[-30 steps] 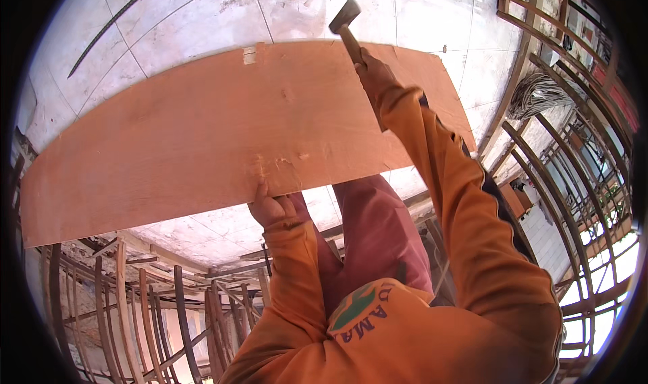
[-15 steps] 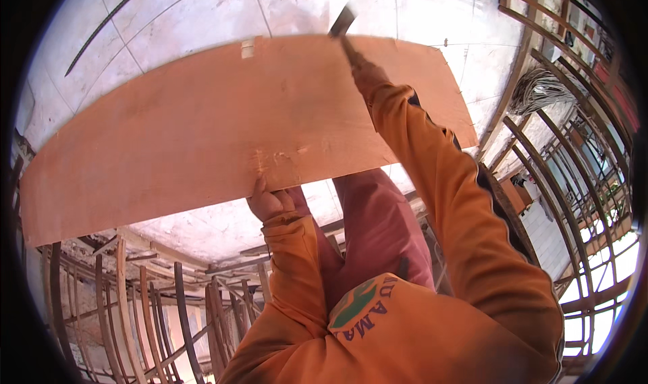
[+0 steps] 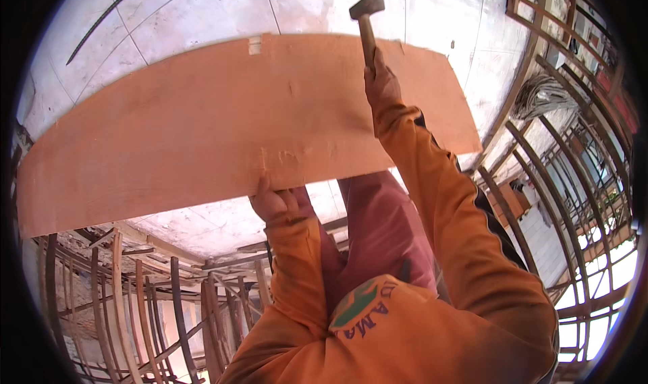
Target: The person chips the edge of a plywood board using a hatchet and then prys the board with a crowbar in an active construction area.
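Observation:
A long, reddish-brown plywood board point(image 3: 169, 121) spans the view in front of me, its far edge appearing curved. My left hand point(image 3: 273, 202) grips the near edge, with the thumb on top and the other fingers curled at the edge. Close to that thumb, the surface carries a few pale, splintered marks. In my right hand point(image 3: 383, 86) is a hatchet point(image 3: 368, 36), held by its wooden handle. Its dark metal head points away from me, past the board's far edge. Whether the hatchet touches the board cannot be made out.
Pale floor tiles point(image 3: 202, 9) lie beyond the board, with a thin dark strip point(image 3: 108, 19) at far left. Wooden frames point(image 3: 145, 310) stand at lower left, and more curved frames point(image 3: 574, 181) at right. A bundle of grey strands point(image 3: 545, 95) sits among the right-hand frames.
My right hand has turned the hatchet more upright, and its head has moved right and farther out. My left hand keeps its hold on the board's near edge.

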`<state>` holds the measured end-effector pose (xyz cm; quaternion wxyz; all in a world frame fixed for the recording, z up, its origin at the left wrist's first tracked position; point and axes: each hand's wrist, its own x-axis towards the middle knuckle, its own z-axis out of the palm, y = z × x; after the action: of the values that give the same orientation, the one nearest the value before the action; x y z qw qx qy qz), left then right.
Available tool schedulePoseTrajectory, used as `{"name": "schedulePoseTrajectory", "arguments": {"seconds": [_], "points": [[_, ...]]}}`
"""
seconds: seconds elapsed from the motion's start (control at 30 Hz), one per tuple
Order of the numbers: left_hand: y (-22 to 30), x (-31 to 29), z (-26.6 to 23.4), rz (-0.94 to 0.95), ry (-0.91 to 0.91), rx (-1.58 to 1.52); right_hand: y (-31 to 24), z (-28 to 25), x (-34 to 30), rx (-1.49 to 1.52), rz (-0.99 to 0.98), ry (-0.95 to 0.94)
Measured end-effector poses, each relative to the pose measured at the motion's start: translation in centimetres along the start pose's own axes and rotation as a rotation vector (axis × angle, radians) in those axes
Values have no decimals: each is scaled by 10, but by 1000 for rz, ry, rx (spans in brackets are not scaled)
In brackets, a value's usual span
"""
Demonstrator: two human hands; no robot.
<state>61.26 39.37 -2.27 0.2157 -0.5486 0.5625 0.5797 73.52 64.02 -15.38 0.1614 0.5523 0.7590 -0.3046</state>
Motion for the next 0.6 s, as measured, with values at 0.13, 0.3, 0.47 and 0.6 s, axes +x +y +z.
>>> {"name": "schedulePoseTrajectory", "arguments": {"seconds": [0.13,0.3,0.47,0.6], "points": [[-2,6,-6,-57,-115,-44,16,6,26,-271,118,-397],[-4,7,-12,10,-210,-71,1,-10,26,62,226,-198],[-16,26,-20,-45,-79,-37,6,-11,33,-102,-114,-105],[-6,11,-10,-28,-40,-22,4,7,13,67,128,-36]]}}
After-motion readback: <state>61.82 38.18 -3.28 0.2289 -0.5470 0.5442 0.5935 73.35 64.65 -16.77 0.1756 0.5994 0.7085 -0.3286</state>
